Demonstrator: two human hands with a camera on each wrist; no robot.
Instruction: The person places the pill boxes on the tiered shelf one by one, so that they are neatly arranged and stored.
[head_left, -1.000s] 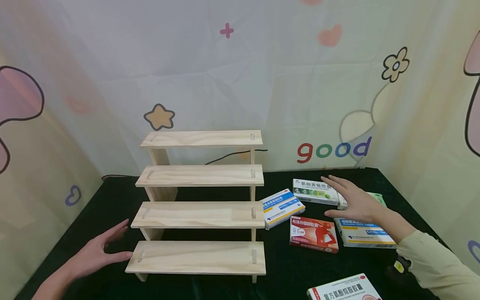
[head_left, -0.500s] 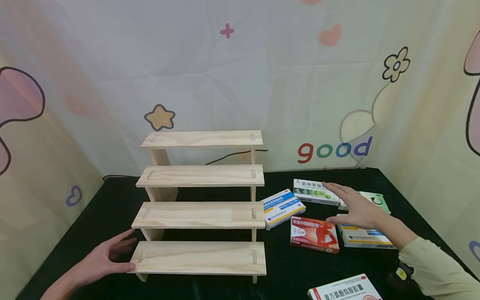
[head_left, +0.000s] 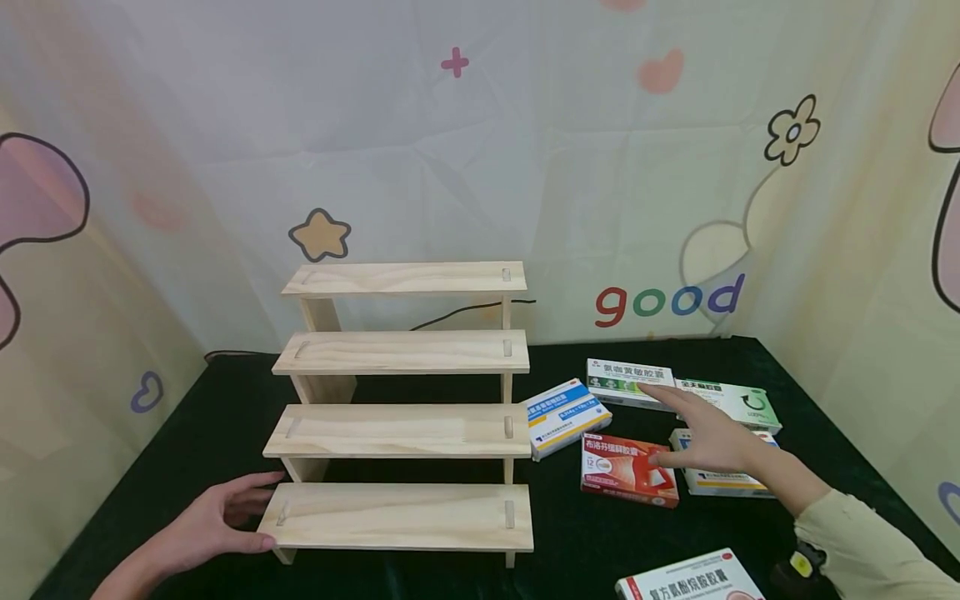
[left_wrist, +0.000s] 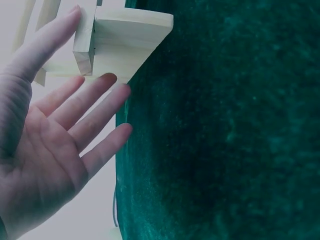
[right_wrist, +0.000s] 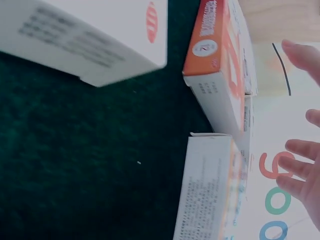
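A pale wooden four-step rack [head_left: 397, 515] stands left of centre on the dark green cloth. My left hand [head_left: 197, 532] is at its lowest left corner, thumb right at the board's edge, other fingers extended beside the rack. The left wrist view shows the left palm [left_wrist: 50, 155] bare, with the fingers spread. Over the medicine boxes my right hand [head_left: 716, 437] hovers with fingers extended, holding nothing. It partly hides a blue-and-white box [head_left: 723, 485]. A red box [head_left: 618, 469] lies by its thumb, and a green-and-white box [head_left: 738, 400] lies behind it.
A white-and-green box [head_left: 626, 379] lies at the back, and another blue-and-white box [head_left: 566, 414] sits against the rack's right side. A white box [head_left: 690, 579] is cut off at the front edge. Behind the table hangs a printed curtain [head_left: 465, 167].
My left hand has moved right, up to the rack's lowest corner. My right hand has drifted slightly toward me, uncovering the green-and-white box. The rack and boxes stay in place.
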